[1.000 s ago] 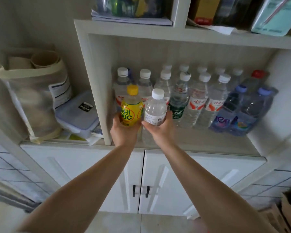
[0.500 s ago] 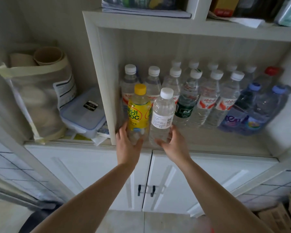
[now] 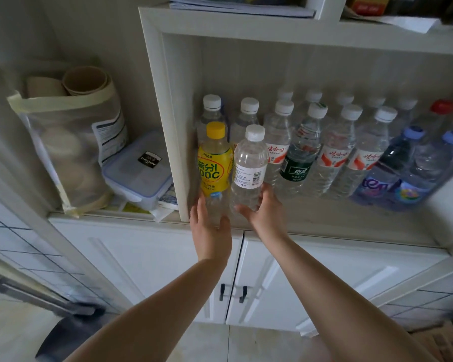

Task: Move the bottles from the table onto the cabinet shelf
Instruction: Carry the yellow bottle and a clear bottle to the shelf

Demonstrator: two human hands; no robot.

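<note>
A yellow-labelled bottle (image 3: pixel 215 163) with a yellow cap and a clear bottle (image 3: pixel 248 165) with a white cap stand side by side at the front left of the cabinet shelf (image 3: pixel 338 218). My left hand (image 3: pixel 210 226) is at the yellow bottle's base, its relaxed fingers and thumb lying loosely on either side. At the foot of the clear bottle, my right hand (image 3: pixel 264 212) has relaxed fingers that touch it lightly. Behind them stand rows of several clear water bottles (image 3: pixel 332 150) and blue-tinted bottles (image 3: pixel 413 168).
The shelf's left side panel (image 3: pixel 173 126) rises right beside the yellow bottle. Left of the panel are a taped bag with paper cups (image 3: pixel 68 142) and a lidded plastic box (image 3: pixel 139 168). White cabinet doors (image 3: pixel 311 283) lie below, and a stacked upper shelf (image 3: pixel 298 24) hangs above.
A second ago both hands gripped the bottles around their middles. They have since let go and slid down to the bottles' bases, while the bottles stay standing on the shelf.
</note>
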